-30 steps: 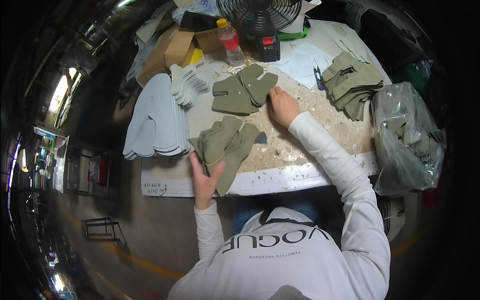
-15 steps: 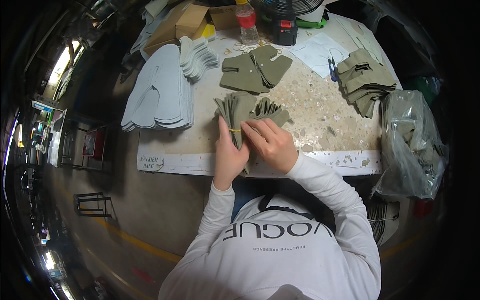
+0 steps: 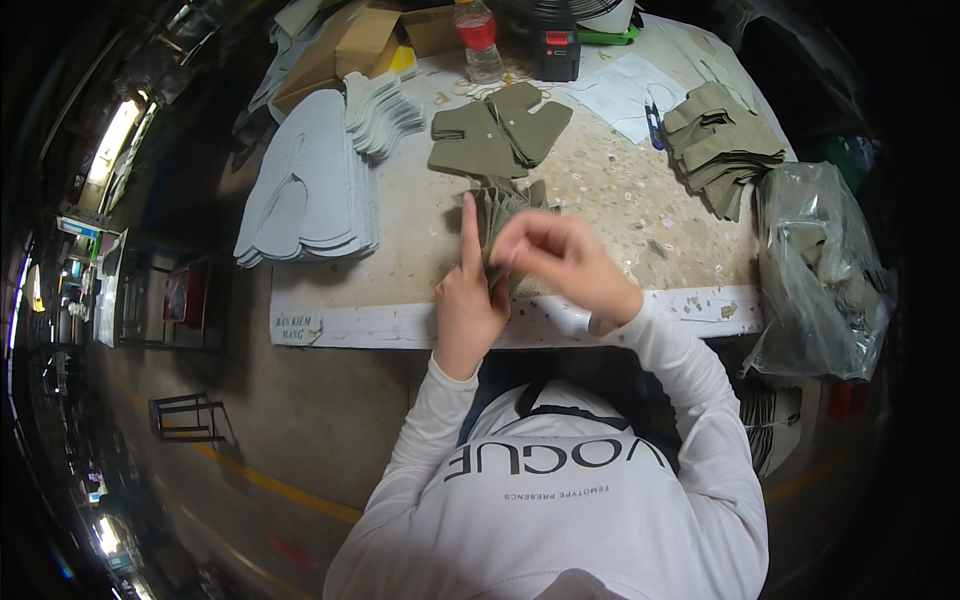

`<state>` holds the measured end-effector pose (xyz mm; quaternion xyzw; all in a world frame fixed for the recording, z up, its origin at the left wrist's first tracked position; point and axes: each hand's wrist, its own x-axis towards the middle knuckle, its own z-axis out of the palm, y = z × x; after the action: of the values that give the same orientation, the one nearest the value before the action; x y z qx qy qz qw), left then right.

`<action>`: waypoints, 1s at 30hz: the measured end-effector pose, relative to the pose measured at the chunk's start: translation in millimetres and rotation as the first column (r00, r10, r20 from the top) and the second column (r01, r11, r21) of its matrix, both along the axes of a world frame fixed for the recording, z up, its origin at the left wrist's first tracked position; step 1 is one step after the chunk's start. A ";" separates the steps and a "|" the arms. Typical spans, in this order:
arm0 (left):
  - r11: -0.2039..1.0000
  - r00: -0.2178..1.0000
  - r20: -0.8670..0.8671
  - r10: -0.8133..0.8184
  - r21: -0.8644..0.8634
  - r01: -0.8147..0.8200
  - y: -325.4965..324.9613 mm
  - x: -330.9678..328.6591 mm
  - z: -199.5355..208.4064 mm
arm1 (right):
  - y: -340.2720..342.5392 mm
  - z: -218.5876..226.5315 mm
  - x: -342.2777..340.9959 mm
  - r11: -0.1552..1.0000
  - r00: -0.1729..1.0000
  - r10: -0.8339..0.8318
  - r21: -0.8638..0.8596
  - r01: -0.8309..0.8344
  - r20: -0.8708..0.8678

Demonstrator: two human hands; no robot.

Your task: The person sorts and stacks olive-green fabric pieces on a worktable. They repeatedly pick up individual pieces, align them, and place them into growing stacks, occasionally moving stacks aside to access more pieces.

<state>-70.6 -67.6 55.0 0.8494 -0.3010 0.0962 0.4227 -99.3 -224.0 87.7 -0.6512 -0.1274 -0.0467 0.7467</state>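
Note:
A bundle of cut olive-green fabric pieces (image 3: pixel 492 210) stands upright near the table's front edge, its upper ends fanned out. My left hand (image 3: pixel 468 300) is closed around its lower part, with the index finger stretched up along the side. Against the bundle's right side, my right hand (image 3: pixel 565 262) has its thumb and fingertips pinched together. It is slightly blurred, and what it grips is too small to make out. The yellow rubber band around the bundle cannot be seen clearly now. Just beyond lies a flat stack of olive pieces (image 3: pixel 500 130).
Pale grey cut pieces (image 3: pixel 310 190) are stacked at the left. More olive pieces (image 3: pixel 722 145), blue thread snips (image 3: pixel 655 126) and a clear plastic bag (image 3: pixel 825 280) are at the right. A bottle (image 3: pixel 480 45), a black battery pack (image 3: pixel 556 55) and cardboard (image 3: pixel 368 40) stand at the back.
My right hand has turned and drawn back to the right, fingers now pinched. My left index finger has straightened upward, and the bundle has turned in my grip.

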 end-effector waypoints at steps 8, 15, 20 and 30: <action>0.856 0.655 -0.605 -0.454 -0.500 0.131 28.3 -5.8 11.7 | -68.3 -37.3 39.3 0.986 0.913 -0.164 -0.070 0.149 -0.374; 0.552 0.275 -0.629 -0.727 -0.774 -0.311 65.1 1.5 10.8 | -104.7 -70.6 38.2 0.520 0.797 -0.590 -0.694 0.499 0.131; 0.434 0.527 -0.571 -0.630 -0.821 -0.371 82.1 6.2 14.0 | -127.7 -59.1 43.5 0.509 0.902 -0.366 -0.763 0.400 0.229; 0.309 0.651 -0.446 -0.615 -0.895 -0.321 44.5 -6.0 1.4 | -86.1 6.9 119.2 0.595 0.794 -0.439 -0.525 0.608 0.421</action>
<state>-76.6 -23.1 56.5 0.3580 -0.0734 -0.1466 0.9192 19.9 -310.1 94.6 -0.8606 -0.0287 -0.3004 0.4102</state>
